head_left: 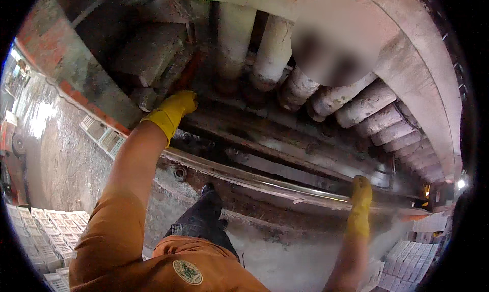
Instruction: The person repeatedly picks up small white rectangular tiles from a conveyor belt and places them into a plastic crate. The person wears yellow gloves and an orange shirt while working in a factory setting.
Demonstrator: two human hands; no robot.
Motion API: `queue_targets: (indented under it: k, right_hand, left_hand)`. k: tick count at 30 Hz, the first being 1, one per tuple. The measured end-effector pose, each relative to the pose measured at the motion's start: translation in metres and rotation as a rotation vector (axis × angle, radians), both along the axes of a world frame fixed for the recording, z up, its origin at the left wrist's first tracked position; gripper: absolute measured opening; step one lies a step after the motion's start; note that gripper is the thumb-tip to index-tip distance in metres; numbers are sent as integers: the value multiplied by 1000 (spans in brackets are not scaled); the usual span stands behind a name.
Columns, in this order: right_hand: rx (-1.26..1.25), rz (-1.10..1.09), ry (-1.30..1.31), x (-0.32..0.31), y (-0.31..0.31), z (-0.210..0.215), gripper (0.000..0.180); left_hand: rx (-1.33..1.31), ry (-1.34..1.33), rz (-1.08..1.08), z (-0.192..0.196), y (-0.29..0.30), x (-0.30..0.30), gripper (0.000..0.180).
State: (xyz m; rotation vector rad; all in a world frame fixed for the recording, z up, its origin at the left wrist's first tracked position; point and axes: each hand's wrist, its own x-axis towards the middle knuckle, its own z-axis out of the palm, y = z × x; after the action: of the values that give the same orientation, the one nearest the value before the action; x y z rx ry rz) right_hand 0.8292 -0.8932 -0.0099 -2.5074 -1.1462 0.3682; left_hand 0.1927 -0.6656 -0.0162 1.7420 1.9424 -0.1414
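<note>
My left hand (172, 110), in a yellow rubber glove, reaches up and forward under a grey concrete block (147, 52) at the base of a row of thick, dusty white rollers (270, 52). Its fingers are tucked out of sight against the machine, so I cannot tell what they grip. My right hand (360, 197), also in a yellow glove, rests on a long shiny metal rail (265, 182) that runs along the machine's front edge. The fingers curl over the rail.
More rollers (387, 129) curve away to the right under a pale arched frame (417, 52). Stacks of grey hollow blocks (51, 231) lie on the floor at lower left and more blocks (407, 261) at lower right. My dark-trousered leg (204, 220) stands by the machine base.
</note>
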Motion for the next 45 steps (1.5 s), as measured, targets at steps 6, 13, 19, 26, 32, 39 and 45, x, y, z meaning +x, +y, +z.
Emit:
queue_targets:
  k: [6,13,19,26,32,39,45]
  right_hand:
    - [-23,107,-119,-3,24,10,49]
    - [-15,115,-131,-4,57,6,48]
    - [13,155,-136,-38,69,33,43]
    - [73,149,-52,-57,121,32,41]
    - [181,225,-79,-25,98,-28,41]
    - [318,-95,351,-77,101,-21,41]
    - [81,-60,227,-85,103,-27,38]
  left_hand:
    - [272,-100,21,-49,-5,-44,43]
    - [299,-104,31,-58,40,-49,42]
    - [310,-37,17,-48,60,-48,39]
    - [477,-567,201,-65,162,-42,50]
    - [239,-43,109,-111,233,-63,57]
    - [174,109,-48,-161,293,-80,56]
    - [245,375,-291,-224,347,-76,55]
